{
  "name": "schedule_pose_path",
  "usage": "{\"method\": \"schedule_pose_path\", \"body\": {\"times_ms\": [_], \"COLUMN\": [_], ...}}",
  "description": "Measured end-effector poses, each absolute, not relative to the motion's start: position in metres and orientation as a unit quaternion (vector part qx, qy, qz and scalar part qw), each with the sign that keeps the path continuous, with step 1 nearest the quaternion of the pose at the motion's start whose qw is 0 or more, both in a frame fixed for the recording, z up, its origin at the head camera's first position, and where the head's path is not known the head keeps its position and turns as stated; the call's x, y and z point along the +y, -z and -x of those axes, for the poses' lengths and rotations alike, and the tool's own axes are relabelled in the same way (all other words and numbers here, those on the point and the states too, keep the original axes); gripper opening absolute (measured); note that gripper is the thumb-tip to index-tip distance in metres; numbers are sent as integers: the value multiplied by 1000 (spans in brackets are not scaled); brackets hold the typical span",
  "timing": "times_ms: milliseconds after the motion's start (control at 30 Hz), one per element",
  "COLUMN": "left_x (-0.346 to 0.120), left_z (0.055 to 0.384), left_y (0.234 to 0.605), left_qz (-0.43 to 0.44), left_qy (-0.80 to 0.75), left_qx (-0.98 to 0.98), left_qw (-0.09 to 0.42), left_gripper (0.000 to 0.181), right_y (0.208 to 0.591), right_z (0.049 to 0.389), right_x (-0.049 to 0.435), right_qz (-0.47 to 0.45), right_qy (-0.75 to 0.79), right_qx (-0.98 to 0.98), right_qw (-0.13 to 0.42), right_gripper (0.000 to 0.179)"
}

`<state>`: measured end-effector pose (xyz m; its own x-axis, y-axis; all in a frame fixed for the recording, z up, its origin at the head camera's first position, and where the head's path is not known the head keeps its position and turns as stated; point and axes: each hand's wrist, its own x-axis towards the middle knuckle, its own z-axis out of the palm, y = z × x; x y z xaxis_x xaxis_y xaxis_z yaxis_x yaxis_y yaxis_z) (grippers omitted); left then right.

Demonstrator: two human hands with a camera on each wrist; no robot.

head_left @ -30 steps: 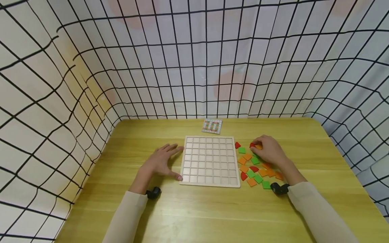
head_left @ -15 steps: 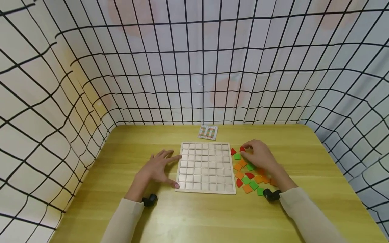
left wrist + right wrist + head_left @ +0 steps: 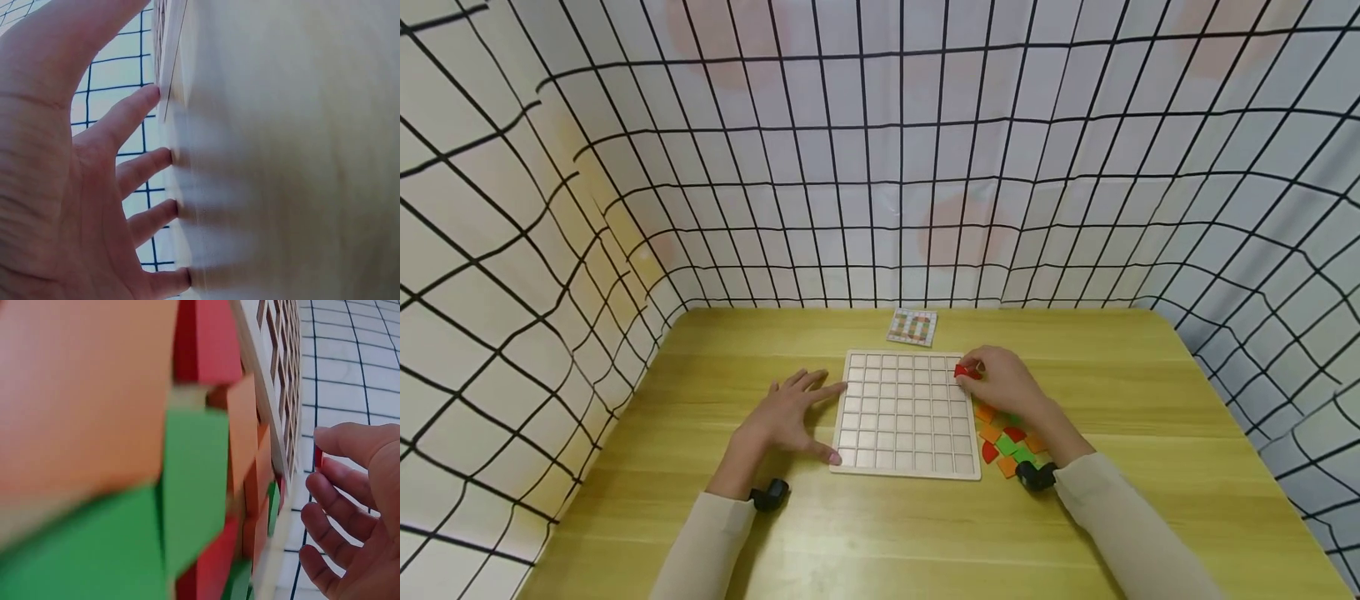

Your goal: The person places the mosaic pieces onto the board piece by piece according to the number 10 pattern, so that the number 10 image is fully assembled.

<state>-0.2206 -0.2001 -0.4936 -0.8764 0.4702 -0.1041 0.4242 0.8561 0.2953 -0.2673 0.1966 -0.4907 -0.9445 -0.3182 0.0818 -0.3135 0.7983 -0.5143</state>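
Note:
A square wooden grid board [image 3: 906,414] lies in the middle of the table. My left hand [image 3: 790,415] is spread along its left side, thumb at the near left corner and a fingertip at the left rim; the left wrist view shows the fingers [image 3: 134,172] straight, their tips down at the tabletop. My right hand [image 3: 1006,383] pinches a small red piece [image 3: 961,371] between thumb and forefinger, over the board's far right corner. In the right wrist view the red piece [image 3: 319,456] shows only as a sliver between the fingertips.
Loose orange, green and red tiles [image 3: 1006,445] lie along the board's right side, partly hidden by my right forearm. A small card [image 3: 912,327] with a coloured grid pattern lies behind the board. White walls with black netting [image 3: 880,200] enclose the table [image 3: 880,533].
My right hand has lifted the red piece from among the tiles and carried it left, to the board's far right corner. The left hand keeps its place at the board's edge.

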Motion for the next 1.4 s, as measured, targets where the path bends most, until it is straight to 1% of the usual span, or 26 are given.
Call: {"method": "schedule_pose_path", "body": {"times_ms": [267,500,633,1133,1400], "left_x": [-200,-198,-197,-200,-201], "left_z": [221,222,222,223,221], "left_y": [494,493,492,494,496], "left_qz": [-231,-221,-220,-223,-226], "left_qy": [-136,-141,-144,-147,-151], "left_qx": [959,960,960,959,958], "left_qw": [92,97,100,97,89], "left_gripper": [122,121,121,122,121], "right_y": [495,494,494,499,497], "right_z": [275,278,278,280,273], "right_x": [176,165,164,166,174], "right_qz": [178,179,183,168,163], "right_qy": [258,254,259,293,326], "right_qx": [949,950,948,940,931], "right_qw": [21,24,23,40,20], "right_gripper": [31,27,25,30,31]}}
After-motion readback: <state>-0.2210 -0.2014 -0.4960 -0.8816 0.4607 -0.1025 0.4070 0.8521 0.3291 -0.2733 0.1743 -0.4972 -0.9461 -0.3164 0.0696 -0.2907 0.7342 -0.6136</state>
